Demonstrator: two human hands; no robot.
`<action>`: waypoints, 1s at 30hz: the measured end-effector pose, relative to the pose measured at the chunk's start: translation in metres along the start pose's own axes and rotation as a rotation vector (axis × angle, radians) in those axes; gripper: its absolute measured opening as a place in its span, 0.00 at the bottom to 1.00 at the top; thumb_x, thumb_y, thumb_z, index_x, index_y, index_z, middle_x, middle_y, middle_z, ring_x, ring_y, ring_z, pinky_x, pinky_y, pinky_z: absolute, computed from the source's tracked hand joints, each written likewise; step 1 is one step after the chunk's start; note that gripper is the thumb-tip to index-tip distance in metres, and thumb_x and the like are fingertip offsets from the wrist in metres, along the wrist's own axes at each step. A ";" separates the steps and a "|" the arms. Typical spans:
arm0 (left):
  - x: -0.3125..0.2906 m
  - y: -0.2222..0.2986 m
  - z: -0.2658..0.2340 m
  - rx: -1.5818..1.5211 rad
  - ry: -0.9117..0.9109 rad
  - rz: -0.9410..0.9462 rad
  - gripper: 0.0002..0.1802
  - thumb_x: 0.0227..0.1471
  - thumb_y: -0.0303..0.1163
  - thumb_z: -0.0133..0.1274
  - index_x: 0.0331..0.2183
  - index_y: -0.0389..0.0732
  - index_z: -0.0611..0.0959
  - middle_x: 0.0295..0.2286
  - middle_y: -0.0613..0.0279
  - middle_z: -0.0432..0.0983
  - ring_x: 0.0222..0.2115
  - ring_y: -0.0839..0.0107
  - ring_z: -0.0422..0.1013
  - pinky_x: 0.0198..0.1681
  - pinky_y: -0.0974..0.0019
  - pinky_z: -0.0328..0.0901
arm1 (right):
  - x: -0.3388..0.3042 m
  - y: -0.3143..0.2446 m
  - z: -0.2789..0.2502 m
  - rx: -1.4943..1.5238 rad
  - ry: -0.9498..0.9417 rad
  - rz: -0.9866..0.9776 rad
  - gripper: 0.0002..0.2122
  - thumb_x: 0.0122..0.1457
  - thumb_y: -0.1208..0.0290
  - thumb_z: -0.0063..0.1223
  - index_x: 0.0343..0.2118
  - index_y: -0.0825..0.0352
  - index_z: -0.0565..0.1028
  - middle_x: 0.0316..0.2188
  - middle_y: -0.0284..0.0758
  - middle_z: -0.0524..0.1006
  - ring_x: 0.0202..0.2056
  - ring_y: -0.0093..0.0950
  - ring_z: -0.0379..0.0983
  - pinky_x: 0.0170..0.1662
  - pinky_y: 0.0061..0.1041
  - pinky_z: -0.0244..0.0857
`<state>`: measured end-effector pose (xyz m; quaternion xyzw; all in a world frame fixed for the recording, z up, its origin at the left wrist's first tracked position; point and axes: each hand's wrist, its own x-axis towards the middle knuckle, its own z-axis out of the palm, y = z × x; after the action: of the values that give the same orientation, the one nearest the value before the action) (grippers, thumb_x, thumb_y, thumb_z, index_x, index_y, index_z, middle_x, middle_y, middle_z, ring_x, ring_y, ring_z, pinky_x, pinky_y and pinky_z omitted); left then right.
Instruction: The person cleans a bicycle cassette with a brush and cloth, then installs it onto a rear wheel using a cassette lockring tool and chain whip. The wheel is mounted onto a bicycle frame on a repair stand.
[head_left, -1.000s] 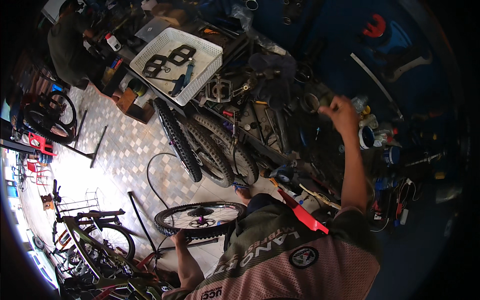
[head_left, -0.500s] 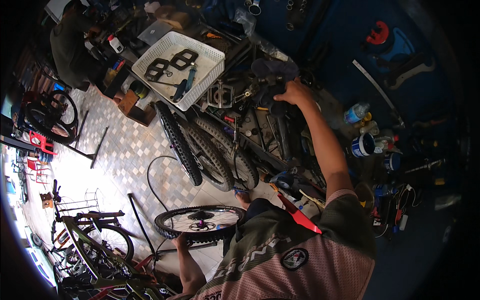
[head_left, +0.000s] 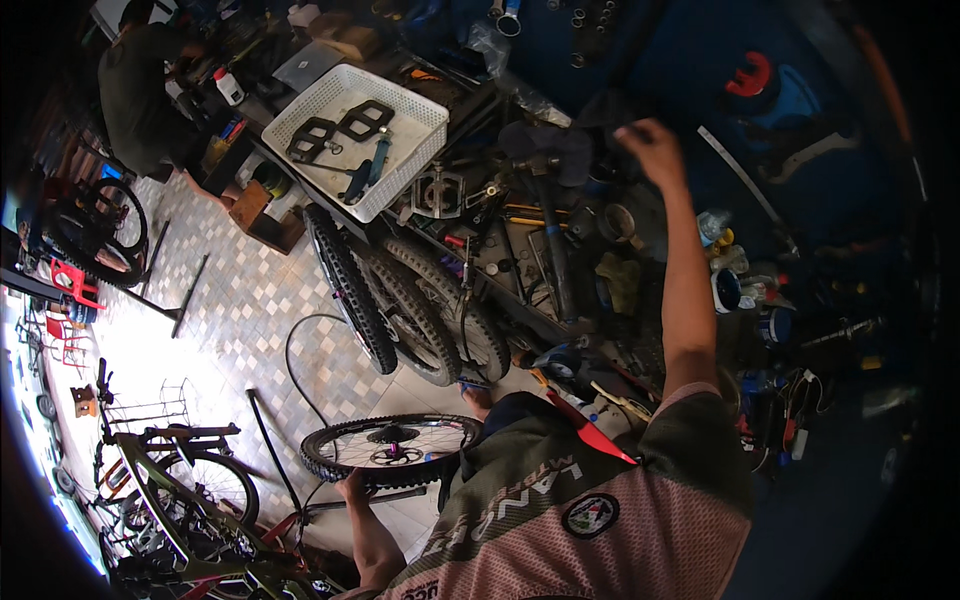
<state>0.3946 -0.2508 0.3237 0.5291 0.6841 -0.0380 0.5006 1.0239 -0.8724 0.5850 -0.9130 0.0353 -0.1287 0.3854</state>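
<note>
- The left hand [head_left: 356, 488] is gripping the wheel [head_left: 396, 452] by the near edge of its tyre [head_left: 328, 472], fingers partly hidden; with all the support apparently coming from that side, the far end could be sagging or twisting loose.
- The right hand [head_left: 652, 152] is hanging over the crowded desk [head_left: 522, 300], well apart from the wheel, its fingers curling; whether that grip is holding anything, I cannot tell.
- Attention is perhaps being split between the two — a careless sweep could be knocking the long-handled tool [head_left: 557, 250] into its neighbours.
- The wheel is lying nearly flat above the floor [head_left: 285, 335], just beside the person's body; a dark bar [head_left: 412, 493] is running close below, so a drop could be denting the rim or bending the disc [head_left: 398, 457].
- It is looking sound from here: knobbly black tyre, dark sprockets [head_left: 391, 434], a purple hub [head_left: 394, 446] glinting — any fine wear is escaping me.
</note>
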 end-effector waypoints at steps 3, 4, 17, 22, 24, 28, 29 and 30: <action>-0.003 0.004 -0.004 0.026 -0.011 -0.017 0.24 0.47 0.42 0.68 0.45 0.44 0.83 0.45 0.54 0.81 0.45 0.55 0.77 0.46 0.41 0.74 | -0.037 -0.013 0.042 -0.275 -0.216 -0.098 0.28 0.53 0.40 0.65 0.44 0.62 0.82 0.36 0.42 0.84 0.42 0.39 0.82 0.43 0.39 0.74; -0.004 0.006 -0.004 0.054 -0.018 -0.018 0.24 0.47 0.43 0.68 0.45 0.45 0.83 0.46 0.55 0.81 0.46 0.55 0.77 0.46 0.42 0.74 | -0.056 -0.024 0.051 -0.305 -0.266 -0.014 0.28 0.53 0.39 0.64 0.44 0.62 0.82 0.37 0.43 0.84 0.43 0.40 0.81 0.44 0.40 0.73; 0.007 0.010 -0.041 0.635 0.096 -0.068 0.35 0.42 0.58 0.65 0.52 0.58 0.84 0.51 0.59 0.81 0.54 0.59 0.75 0.56 0.54 0.70 | -0.128 -0.007 0.093 0.296 -0.560 0.495 0.18 0.52 0.56 0.68 0.38 0.65 0.80 0.32 0.35 0.82 0.36 0.30 0.78 0.41 0.32 0.69; 0.025 -0.009 -0.062 1.412 -0.060 0.139 0.36 0.51 0.62 0.55 0.57 0.55 0.81 0.56 0.64 0.77 0.56 0.64 0.73 0.60 0.55 0.64 | -0.195 -0.055 0.062 0.916 -0.436 0.268 0.10 0.60 0.70 0.62 0.42 0.67 0.80 0.33 0.32 0.82 0.39 0.22 0.78 0.42 0.25 0.70; 0.026 -0.022 -0.074 1.783 -0.182 0.383 0.37 0.55 0.62 0.51 0.60 0.54 0.79 0.57 0.67 0.77 0.57 0.67 0.72 0.61 0.57 0.62 | -0.208 -0.088 0.036 0.882 -0.303 0.065 0.12 0.60 0.70 0.62 0.44 0.68 0.80 0.32 0.32 0.82 0.37 0.21 0.78 0.43 0.23 0.69; 0.025 -0.023 -0.075 1.347 -0.049 0.154 0.38 0.52 0.56 0.56 0.59 0.47 0.73 0.55 0.61 0.76 0.54 0.63 0.73 0.57 0.57 0.67 | -0.185 -0.199 -0.032 0.567 0.081 -0.336 0.13 0.63 0.66 0.62 0.46 0.70 0.80 0.30 0.34 0.82 0.33 0.20 0.78 0.37 0.26 0.70; 0.026 -0.024 -0.076 1.247 -0.031 0.115 0.38 0.51 0.54 0.58 0.59 0.45 0.72 0.54 0.59 0.76 0.54 0.62 0.73 0.57 0.57 0.68 | -0.175 -0.231 -0.045 0.528 0.208 -0.380 0.14 0.64 0.64 0.61 0.45 0.70 0.80 0.28 0.35 0.82 0.32 0.20 0.78 0.35 0.27 0.69; 0.026 -0.025 -0.078 1.165 -0.026 0.090 0.39 0.49 0.52 0.60 0.58 0.44 0.70 0.54 0.57 0.76 0.53 0.60 0.74 0.56 0.57 0.69 | -0.166 -0.259 -0.057 0.486 0.333 -0.415 0.14 0.64 0.63 0.60 0.44 0.70 0.80 0.27 0.37 0.81 0.30 0.21 0.78 0.34 0.29 0.69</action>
<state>0.3269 -0.1987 0.3311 0.7451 0.5212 -0.3930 0.1365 0.8403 -0.7036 0.7729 -0.7490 -0.1203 -0.3560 0.5457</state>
